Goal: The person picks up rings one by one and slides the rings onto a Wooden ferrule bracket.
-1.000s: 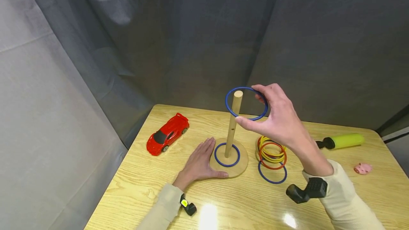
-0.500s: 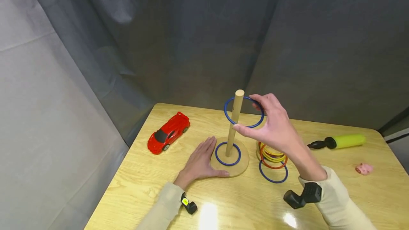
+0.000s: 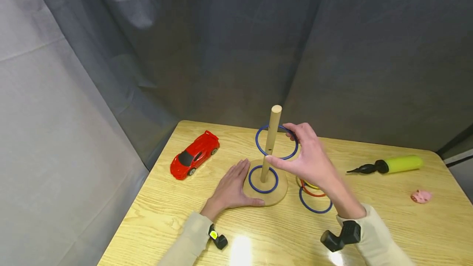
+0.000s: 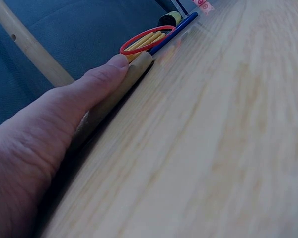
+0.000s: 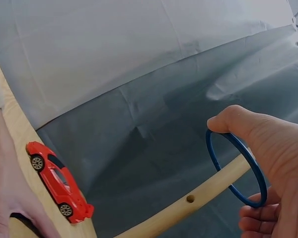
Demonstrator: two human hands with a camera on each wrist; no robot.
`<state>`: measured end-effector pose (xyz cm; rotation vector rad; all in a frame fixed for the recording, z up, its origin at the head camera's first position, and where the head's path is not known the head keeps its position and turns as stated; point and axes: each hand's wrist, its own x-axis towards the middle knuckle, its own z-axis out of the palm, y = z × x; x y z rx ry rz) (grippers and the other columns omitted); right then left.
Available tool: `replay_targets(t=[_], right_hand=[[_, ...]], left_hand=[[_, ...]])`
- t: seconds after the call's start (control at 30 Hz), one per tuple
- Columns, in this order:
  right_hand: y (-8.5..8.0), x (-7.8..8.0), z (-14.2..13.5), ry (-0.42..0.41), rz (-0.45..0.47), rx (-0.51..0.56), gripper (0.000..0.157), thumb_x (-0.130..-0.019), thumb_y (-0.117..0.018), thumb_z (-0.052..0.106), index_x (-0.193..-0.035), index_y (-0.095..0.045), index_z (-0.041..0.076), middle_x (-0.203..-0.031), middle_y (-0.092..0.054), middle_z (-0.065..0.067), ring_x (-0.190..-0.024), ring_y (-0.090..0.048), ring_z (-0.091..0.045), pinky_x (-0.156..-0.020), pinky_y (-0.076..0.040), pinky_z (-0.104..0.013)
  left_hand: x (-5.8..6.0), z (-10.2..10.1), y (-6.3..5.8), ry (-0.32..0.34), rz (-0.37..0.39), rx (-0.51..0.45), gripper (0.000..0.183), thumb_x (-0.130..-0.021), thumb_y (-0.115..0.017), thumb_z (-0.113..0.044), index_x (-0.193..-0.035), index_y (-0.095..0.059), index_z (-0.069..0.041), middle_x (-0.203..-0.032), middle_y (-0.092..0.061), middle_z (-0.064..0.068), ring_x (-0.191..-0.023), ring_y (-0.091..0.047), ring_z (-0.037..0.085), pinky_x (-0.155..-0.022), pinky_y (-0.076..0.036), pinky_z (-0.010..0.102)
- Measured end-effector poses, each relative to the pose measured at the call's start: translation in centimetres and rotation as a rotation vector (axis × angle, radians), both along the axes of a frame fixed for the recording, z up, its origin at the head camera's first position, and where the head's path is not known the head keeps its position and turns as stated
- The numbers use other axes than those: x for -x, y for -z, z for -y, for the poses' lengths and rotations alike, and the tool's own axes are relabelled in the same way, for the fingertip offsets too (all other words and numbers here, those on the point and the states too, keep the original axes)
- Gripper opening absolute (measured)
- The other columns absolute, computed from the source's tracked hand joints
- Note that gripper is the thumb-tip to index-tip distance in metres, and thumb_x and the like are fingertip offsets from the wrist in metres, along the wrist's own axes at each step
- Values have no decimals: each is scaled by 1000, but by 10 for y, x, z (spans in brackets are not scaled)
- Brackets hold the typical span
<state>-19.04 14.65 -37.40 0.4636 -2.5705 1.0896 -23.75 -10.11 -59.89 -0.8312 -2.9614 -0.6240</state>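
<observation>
A dark curtain (image 3: 229,52) hangs at the far side of a pale wooden table (image 3: 148,221). Near the table's middle, a post (image 3: 272,130) rises from a round base (image 3: 282,186). The base could slide or tip if the left hand (image 3: 232,189) eased off; it rests there from the left, fingers straight, thumb spread along the near edge. The right hand (image 3: 312,157) pinches 1 blue ring (image 5: 259,173) between thumb and fingers. Coming lower, it could brush the pile (image 3: 314,195) of rings at the base's right. The blue ring is around the post, partway down; it could snag if held crooked, or land askew on the low ring (image 3: 262,192) at the post's foot if dropped early. Whether it touches the post, I cannot tell. The post's long axis is upright, its bare end pointing up. The blue ring is round, with no long axis; its hole faces up, roughly level.
</observation>
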Motion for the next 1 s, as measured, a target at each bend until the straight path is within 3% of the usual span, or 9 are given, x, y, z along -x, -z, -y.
replay_targets(t=[0.57,1.0], right_hand=[[43,5,5,-18,-2,16,84,-73,-94,46,-140,-60,7,-115,-58,-6,-107,-52,-22,-89,-44,-41],[83,5,8,-4,54,40,89,-71,-96,45,-140,-58,3,-113,-55,-7,-103,-51,-20,-87,-47,-40]], left_hand=[[1,-1,2,-7,-15,34,144,-64,-46,-106,-169,-11,-13,-176,-11,2,-162,-7,18,-131,-15,40],[1,-1,2,-8,-5,45,143,-66,-45,-106,-170,-6,-16,-176,-8,0,-162,-6,18,-131,-13,40]])
